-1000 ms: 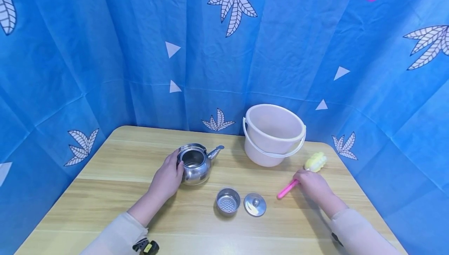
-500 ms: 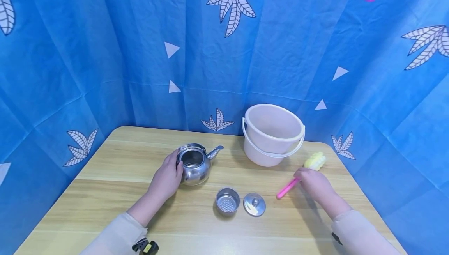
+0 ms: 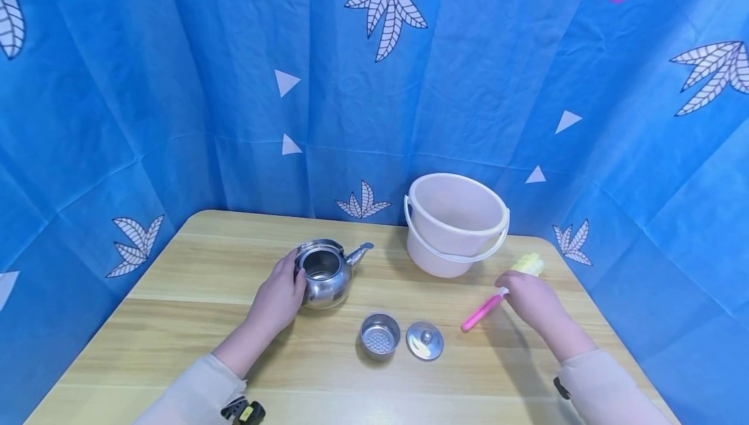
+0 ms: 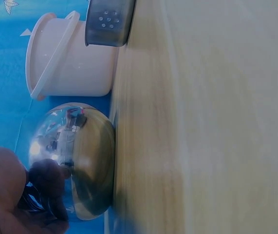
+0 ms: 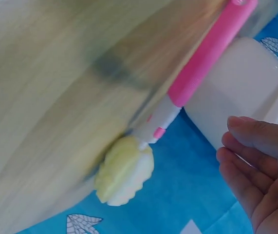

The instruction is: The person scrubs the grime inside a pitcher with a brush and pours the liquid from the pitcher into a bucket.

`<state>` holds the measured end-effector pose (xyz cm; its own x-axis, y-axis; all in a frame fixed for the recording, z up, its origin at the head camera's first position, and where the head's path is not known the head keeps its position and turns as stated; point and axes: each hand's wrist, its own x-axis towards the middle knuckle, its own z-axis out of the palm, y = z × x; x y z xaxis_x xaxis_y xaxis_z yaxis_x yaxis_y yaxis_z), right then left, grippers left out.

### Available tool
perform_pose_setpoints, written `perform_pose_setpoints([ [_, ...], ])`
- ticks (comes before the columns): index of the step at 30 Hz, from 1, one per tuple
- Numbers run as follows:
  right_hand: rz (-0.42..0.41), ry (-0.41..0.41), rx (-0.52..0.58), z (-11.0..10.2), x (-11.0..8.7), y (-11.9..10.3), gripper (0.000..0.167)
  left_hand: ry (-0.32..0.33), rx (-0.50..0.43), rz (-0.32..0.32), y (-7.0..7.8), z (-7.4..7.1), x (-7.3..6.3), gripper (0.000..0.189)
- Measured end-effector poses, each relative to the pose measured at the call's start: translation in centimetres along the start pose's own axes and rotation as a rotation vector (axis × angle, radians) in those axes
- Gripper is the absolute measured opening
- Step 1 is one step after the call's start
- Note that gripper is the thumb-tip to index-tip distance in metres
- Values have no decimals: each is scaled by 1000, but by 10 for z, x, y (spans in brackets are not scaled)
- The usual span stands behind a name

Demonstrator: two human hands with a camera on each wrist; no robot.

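Note:
In the head view, my left hand grips the rim and side of a shiny steel kettle, whose top is uncovered and whose spout points right. The left wrist view shows thumb and fingers bent at the kettle's edge. A sponge brush with pink handle and yellow-white head lies on the table. Above it is my right hand, hiding part of the brush in the head view. In the right wrist view the fingers are loosely bent, holding nothing, apart from the brush.
A pale bucket with its handle hanging down in front stands at the table's back right. Nearer the front sit a perforated steel strainer and a round steel lid. Blue patterned curtain surrounds the wooden table.
My right hand has let go of the brush and shifted slightly right, uncovering more of its handle. The brush lies where it was. My left hand and the kettle have stayed in place.

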<state>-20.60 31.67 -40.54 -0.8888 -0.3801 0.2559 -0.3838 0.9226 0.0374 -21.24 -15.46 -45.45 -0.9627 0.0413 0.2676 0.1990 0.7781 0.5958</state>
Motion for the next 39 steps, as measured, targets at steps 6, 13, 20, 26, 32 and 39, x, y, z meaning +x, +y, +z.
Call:
perform_pose_setpoints([
  [6,-7,0,-5,-9,-1,-2,21,15,-6,8,-1,2,1,57],
  [13,22,1,-5,-19,-1,-7,19,14,-5,4,0,2,1,57],
  [20,41,-2,26,-29,0,-17,21,11,-7,-2,0,2,2,57],
  [26,31,20,45,-37,3,-25,20,7,-19,-16,1,1,2,58],
  [32,9,57,43,-43,6,-33,21,13,-15,-15,0,1,1,58],
  [39,13,68,44,-51,9,-46,23,11,-16,-18,1,1,1,58],
])
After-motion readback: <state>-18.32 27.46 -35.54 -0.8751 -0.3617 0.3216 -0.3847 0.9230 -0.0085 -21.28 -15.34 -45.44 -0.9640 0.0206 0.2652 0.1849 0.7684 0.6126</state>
